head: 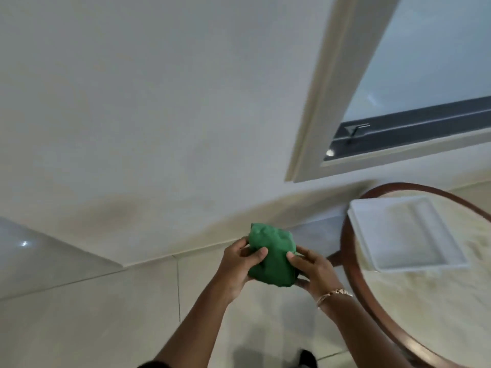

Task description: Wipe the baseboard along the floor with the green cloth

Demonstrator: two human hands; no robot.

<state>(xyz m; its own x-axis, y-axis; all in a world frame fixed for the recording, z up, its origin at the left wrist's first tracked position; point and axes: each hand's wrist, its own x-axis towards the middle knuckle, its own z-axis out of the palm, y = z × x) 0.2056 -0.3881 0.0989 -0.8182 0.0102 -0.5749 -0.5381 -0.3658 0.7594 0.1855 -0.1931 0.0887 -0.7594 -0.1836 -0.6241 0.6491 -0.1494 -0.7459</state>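
Note:
A bunched green cloth (273, 256) is held in front of me, above the floor. My left hand (239, 264) grips its left side with the thumb pressed on the front. My right hand (310, 266), with a gold bracelet on the wrist, holds its right side. The pale baseboard (202, 249) runs along the foot of the white wall, just beyond the cloth and partly hidden behind it and my hands.
A round table with a brown wooden rim (353, 277) and a marble top stands at the right, carrying a white rectangular tray (403, 235). A window (414, 83) sits in the wall above it. Pale floor tiles (106, 314) spread below; a glossy surface (39, 256) lies at left.

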